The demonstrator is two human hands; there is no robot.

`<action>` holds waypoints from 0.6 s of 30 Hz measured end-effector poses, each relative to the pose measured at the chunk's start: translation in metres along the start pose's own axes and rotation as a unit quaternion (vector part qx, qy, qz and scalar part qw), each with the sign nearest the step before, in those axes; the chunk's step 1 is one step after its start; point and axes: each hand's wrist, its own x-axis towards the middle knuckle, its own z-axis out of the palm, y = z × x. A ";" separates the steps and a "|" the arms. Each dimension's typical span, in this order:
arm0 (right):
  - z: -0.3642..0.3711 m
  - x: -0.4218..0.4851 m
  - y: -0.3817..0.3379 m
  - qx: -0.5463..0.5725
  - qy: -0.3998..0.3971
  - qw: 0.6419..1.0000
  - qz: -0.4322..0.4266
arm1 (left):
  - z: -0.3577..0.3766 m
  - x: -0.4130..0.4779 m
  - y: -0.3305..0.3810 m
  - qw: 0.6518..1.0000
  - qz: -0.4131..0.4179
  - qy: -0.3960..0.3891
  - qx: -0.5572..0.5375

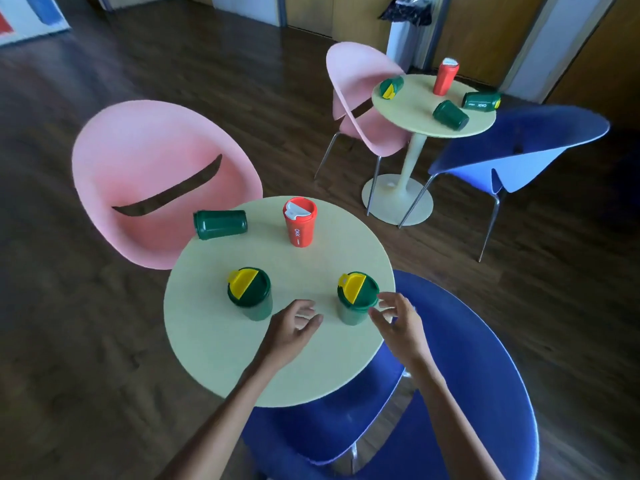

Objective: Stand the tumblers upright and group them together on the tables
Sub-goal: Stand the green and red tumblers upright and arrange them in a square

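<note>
On the near round table [214, 341] two green tumblers with yellow lids stand upright, one at the left [250, 294] and one at the right [356, 298]. A red tumbler [300, 222] stands upright at the back, and a green tumbler [220, 224] lies on its side at the back left. My left hand [294, 327] hovers open between the two upright green tumblers. My right hand [398, 320] is open just right of the right one, fingertips close to its lid. On the far table [408, 109] a red tumbler [445, 76] stands, and three green tumblers [450, 115] lie on their sides.
A pink chair [138, 161] stands behind the near table and a blue chair [467, 393] sits under its right side. Another pink chair [360, 95] and blue chair [519, 150] flank the far table. A bin with a black bag [405, 32] stands beyond.
</note>
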 end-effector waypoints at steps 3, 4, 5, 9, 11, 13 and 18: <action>0.005 -0.007 -0.023 -0.071 -0.045 0.995 -0.045 | -0.034 -0.021 0.010 0.993 0.054 0.049 0.090; 0.008 -0.007 -0.031 -0.105 -0.062 0.991 -0.057 | -0.046 -0.026 0.013 0.986 0.069 0.066 0.137; 0.012 -0.005 -0.040 -0.149 -0.077 0.983 -0.072 | -0.058 -0.030 0.015 0.975 0.083 0.085 0.185; 0.041 0.011 -0.078 -0.286 -0.113 0.937 -0.168 | -0.104 -0.029 0.008 0.933 0.113 0.141 0.312; 0.063 0.023 -0.095 -0.351 -0.132 0.904 -0.207 | -0.127 -0.021 -0.003 0.915 0.100 0.138 0.366; 0.087 0.037 -0.111 -0.413 -0.142 0.866 -0.243 | -0.149 -0.009 -0.017 0.896 0.085 0.136 0.414; 0.150 0.080 -0.147 -0.461 -0.160 0.829 -0.273 | -0.197 0.044 -0.055 0.870 0.082 0.122 0.471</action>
